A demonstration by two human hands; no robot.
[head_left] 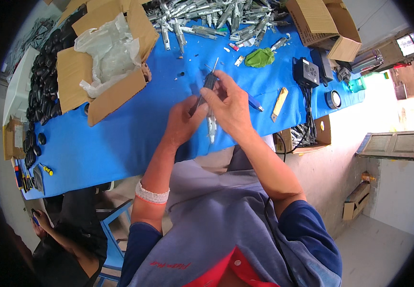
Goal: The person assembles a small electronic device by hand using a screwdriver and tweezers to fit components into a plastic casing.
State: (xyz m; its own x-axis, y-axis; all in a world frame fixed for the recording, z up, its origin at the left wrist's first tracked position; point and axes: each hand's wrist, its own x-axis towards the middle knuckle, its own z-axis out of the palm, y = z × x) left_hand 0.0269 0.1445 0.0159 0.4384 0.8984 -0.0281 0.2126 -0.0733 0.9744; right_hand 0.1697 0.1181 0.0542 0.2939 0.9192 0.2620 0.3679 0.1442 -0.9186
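Both my hands meet over the near middle of the blue-covered table. My right hand (pixel 231 103) is closed on a slim black part (pixel 210 81) with a thin metal rod sticking out of its far end. My left hand (pixel 183 119) is closed too, its fingertips against the near end of this part; whatever else it grips is hidden. A slim silver metal piece (pixel 211 126) shows just below my right hand, and whether it is held or lying on the cloth I cannot tell. To the right of my right hand lies a blue pen-like tool (pixel 255 102).
Many silver metal parts (pixel 216 16) are heaped at the back, near a green cloth (pixel 259 58). An open carton (pixel 116 101) and black pieces (pixel 44 81) stand left. A black power unit (pixel 306 71) and tape roll (pixel 333 99) lie right. Another person's hand (pixel 39 220) shows lower left.
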